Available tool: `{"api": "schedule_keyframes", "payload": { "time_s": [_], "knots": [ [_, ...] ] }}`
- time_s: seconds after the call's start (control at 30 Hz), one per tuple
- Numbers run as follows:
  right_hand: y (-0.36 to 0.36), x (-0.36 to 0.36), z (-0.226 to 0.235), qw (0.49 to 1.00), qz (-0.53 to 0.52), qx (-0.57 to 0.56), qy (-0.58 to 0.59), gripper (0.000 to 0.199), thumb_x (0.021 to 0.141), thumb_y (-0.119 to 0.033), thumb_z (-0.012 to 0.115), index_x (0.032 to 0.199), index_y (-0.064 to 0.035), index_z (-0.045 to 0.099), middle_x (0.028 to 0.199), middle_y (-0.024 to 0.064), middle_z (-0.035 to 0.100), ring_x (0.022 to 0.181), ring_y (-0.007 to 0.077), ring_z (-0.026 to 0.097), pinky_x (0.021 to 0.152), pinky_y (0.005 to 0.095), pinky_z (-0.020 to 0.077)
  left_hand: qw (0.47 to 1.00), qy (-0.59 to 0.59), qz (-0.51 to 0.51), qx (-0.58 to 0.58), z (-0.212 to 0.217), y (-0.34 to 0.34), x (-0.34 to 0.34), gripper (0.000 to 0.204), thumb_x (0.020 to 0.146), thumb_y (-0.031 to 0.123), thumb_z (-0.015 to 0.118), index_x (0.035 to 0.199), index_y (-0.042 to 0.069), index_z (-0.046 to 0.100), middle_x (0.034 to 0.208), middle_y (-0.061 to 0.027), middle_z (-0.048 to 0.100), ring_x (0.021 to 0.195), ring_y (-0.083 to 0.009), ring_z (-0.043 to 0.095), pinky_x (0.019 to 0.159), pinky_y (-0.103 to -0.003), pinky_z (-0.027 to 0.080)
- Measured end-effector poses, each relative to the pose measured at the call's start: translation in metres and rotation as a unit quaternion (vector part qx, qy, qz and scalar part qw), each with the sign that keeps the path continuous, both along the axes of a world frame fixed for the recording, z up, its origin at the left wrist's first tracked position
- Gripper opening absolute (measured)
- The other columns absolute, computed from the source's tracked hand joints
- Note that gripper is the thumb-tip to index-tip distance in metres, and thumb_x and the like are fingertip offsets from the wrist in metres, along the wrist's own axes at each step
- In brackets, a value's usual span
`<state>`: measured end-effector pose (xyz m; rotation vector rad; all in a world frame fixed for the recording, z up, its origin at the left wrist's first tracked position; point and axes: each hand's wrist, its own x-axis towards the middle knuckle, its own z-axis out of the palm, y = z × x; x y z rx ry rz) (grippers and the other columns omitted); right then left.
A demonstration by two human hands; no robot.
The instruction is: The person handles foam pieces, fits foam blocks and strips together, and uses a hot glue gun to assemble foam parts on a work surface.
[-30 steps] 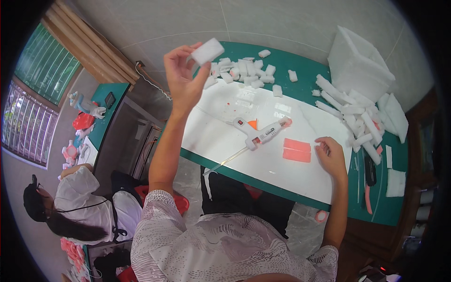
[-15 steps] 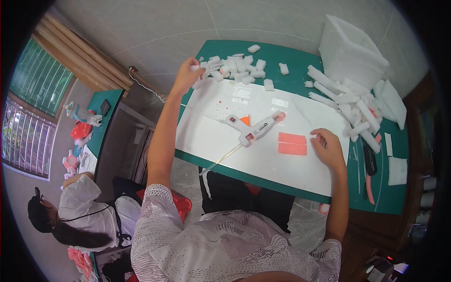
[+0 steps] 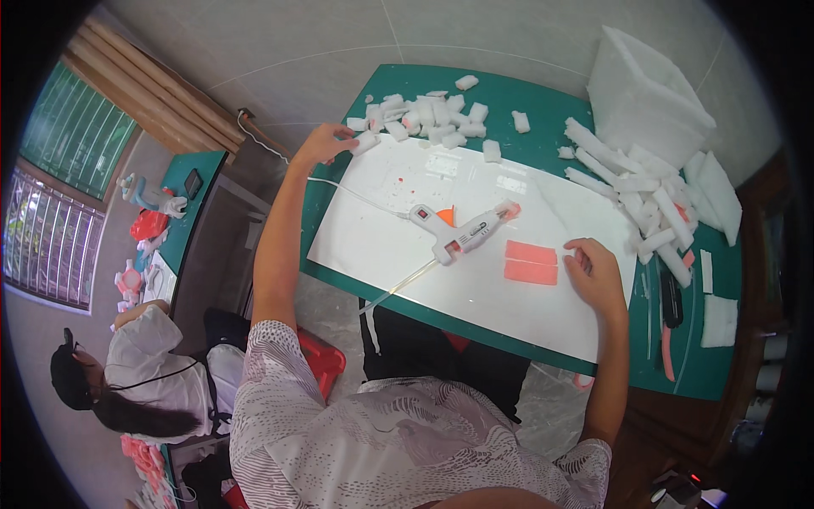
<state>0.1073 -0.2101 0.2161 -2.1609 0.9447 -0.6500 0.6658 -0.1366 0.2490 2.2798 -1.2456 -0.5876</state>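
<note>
My left hand is at the far left corner of the table, its finger and thumb apart beside the end of a short white foam piece. It seems to touch that piece without gripping it. More cut foam pieces lie heaped just to the right. On the white board lies a white glue gun with a clear glue stick sticking out of its back. Two flat pink strips lie side by side. Next to them my right hand rests, fingers loosely bent and apart, holding nothing.
Long white foam strips are piled at the right, before a white foam box. A black-handled cutter lies on the green table. At another table on the left sits a person. The gun's cord runs left.
My left hand has drawn back to the left from the foam heap, and its fingers have parted. My right hand stays beside the pink strips. The whole view has shifted slightly.
</note>
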Motion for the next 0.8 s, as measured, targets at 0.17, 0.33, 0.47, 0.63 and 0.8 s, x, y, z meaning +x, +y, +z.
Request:
{"api": "schedule_keyframes", "payload": {
  "time_s": [0.17,0.33,0.47,0.63,0.8],
  "knots": [
    [-0.001,0.005,0.002,1.000,0.003,-0.011,0.006,0.019,0.081,-0.004,0.068,0.099,-0.0009,0.066,0.074,0.0071,0.053,0.064,0.0175,0.051,0.062,0.0284,0.0437,0.996,0.066,-0.025,-0.057,-0.007,0.007,0.011,0.038,0.083,0.019,0.076,0.116,0.001,0.068,0.093,-0.0031,0.067,0.052,-0.0089,0.050,0.048,-0.026,0.040],
    [0.000,-0.002,0.002,1.000,-0.007,-0.002,0.015,0.018,0.081,-0.004,0.068,0.098,-0.0009,0.066,0.074,0.0074,0.053,0.065,0.0182,0.051,0.062,0.0289,0.0441,0.997,0.032,-0.037,-0.065,-0.008,0.006,-0.018,0.038,0.081,0.018,0.075,0.114,0.001,0.069,0.094,-0.0020,0.066,0.052,-0.0087,0.053,0.049,-0.024,0.042],
    [0.000,0.005,0.003,1.000,0.004,-0.004,0.014,0.018,0.081,-0.005,0.068,0.099,-0.0010,0.066,0.074,0.0074,0.054,0.065,0.0182,0.052,0.062,0.0291,0.0442,0.987,0.115,-0.002,-0.114,-0.006,0.013,-0.011,0.037,0.082,0.015,0.074,0.115,0.001,0.067,0.097,-0.0024,0.065,0.055,-0.0081,0.054,0.050,-0.023,0.042],
    [0.001,0.004,0.000,1.000,0.000,-0.009,0.011,0.018,0.081,-0.005,0.067,0.099,-0.0009,0.066,0.073,0.0073,0.053,0.064,0.0178,0.051,0.062,0.0288,0.0436,0.969,0.147,-0.003,-0.200,0.014,0.011,-0.041,0.039,0.084,0.011,0.070,0.121,0.001,0.064,0.098,-0.0016,0.063,0.058,-0.0076,0.054,0.051,-0.023,0.042],
    [0.000,0.005,0.002,1.000,-0.002,-0.007,0.010,0.018,0.081,-0.005,0.067,0.099,-0.0005,0.066,0.073,0.0073,0.053,0.064,0.0175,0.051,0.062,0.0286,0.0434,0.955,0.206,-0.020,-0.212,0.024,0.012,-0.047,0.043,0.083,0.010,0.068,0.124,-0.003,0.063,0.100,-0.0009,0.060,0.061,-0.0080,0.054,0.054,-0.026,0.043]
  ]
}}
